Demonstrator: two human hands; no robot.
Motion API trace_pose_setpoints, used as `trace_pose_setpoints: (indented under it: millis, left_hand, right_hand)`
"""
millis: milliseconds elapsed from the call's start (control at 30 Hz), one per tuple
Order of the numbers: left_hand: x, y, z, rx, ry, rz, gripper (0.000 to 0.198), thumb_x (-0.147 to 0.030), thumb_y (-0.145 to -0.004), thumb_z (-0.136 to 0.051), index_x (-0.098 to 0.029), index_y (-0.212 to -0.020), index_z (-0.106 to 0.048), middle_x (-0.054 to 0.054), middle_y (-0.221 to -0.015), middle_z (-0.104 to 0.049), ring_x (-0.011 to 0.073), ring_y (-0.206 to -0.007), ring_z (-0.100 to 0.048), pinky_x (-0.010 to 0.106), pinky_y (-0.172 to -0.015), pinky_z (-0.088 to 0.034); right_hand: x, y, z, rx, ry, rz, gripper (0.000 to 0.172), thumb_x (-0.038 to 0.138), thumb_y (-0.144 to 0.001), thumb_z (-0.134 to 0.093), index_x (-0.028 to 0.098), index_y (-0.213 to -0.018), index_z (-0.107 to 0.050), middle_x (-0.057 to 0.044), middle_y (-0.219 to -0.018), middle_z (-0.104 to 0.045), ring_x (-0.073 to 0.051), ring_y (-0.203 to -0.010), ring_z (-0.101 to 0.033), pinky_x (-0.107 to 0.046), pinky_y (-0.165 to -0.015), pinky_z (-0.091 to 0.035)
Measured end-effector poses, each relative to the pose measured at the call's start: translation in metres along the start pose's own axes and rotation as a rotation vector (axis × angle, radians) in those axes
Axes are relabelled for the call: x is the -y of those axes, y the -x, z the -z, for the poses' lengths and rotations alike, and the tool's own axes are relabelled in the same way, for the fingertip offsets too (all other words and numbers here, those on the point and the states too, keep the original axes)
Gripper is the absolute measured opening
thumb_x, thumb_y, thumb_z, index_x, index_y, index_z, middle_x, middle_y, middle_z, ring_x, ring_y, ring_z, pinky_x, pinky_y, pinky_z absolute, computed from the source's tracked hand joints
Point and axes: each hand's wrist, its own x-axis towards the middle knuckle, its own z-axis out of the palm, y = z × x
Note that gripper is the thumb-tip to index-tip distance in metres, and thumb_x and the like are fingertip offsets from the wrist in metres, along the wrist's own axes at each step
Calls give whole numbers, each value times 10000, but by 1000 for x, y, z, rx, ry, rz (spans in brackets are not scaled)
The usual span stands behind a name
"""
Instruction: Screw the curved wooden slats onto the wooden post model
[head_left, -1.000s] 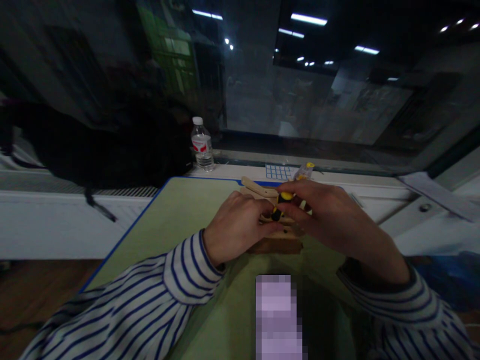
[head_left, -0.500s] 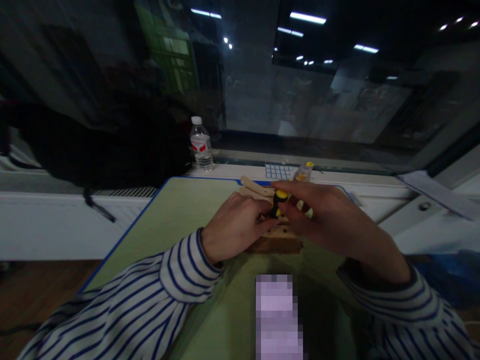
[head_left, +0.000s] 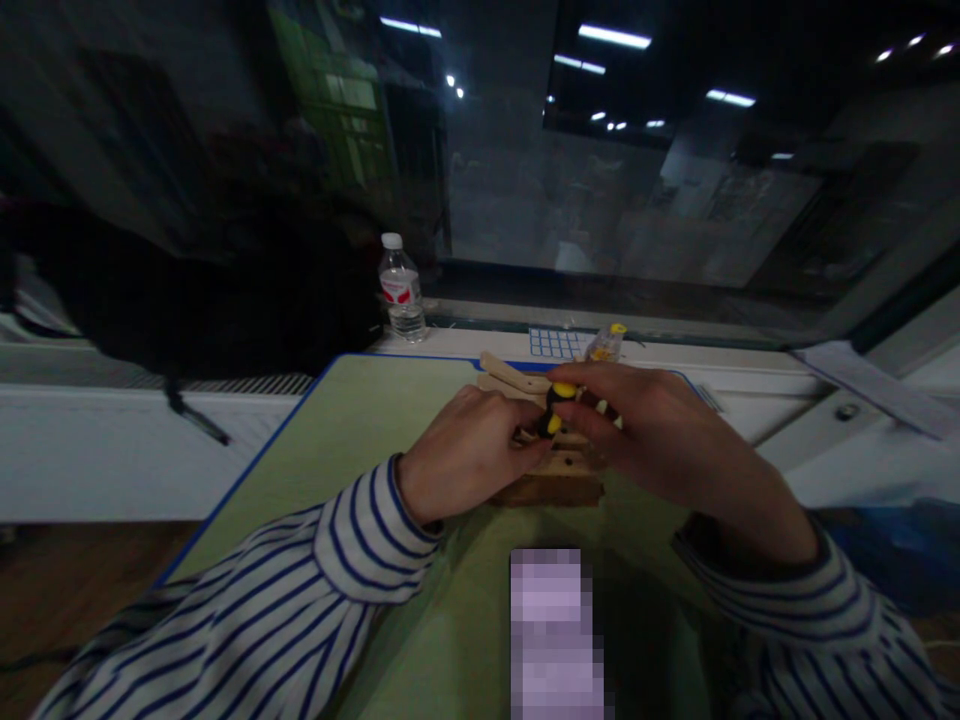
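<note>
A stubby black-and-yellow screwdriver stands nearly upright over a small wooden assembly. My right hand pinches the top of its handle between thumb and fingers. From the left, my left hand is closed around the lower part of the tool, with thumb and forefinger near its base. The screwdriver's tip and whatever it touches are hidden behind the fingers. Dark holes show in the wood, and a pale curved wooden piece sticks out at the back.
A phone with a blurred screen lies on the green table nearest me. On the windowsill stand a water bottle and a small clear bag with a yellow top. A black bag sits at the left.
The screwdriver's handle looks slightly turned in my right hand. Both hands stay in nearly the same place, and the wooden assembly has not visibly moved.
</note>
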Motion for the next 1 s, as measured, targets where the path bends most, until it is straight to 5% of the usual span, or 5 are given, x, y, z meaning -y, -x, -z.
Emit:
trace_pose_setpoints:
  millis: [400, 1000]
  left_hand:
    - [-4, -2, 2, -61, -121, 63, 352, -544, -838, -611, -222, -926, -724, 26, -858, -749, 221, -803, -673, 326, -715, -434]
    - [-1, -1, 0, -32, -4, 19, 224, -382, -893, -576, -229, -910, -739, 18, -828, -748, 179, -781, -670, 279, -696, -450]
  right_hand:
    - [-1, -2, 1, 14, 47, -33, 223, 248, -935, -516, 196, -1114, -638, -63, -1088, -718, -185, -898, -683, -284, -739, -475]
    - [4, -1, 3, 17, -19, -46, 296, 292, -910, -560, 177, -1178, -609, -32, -893, -707, -148, -702, -636, -268, -632, -439]
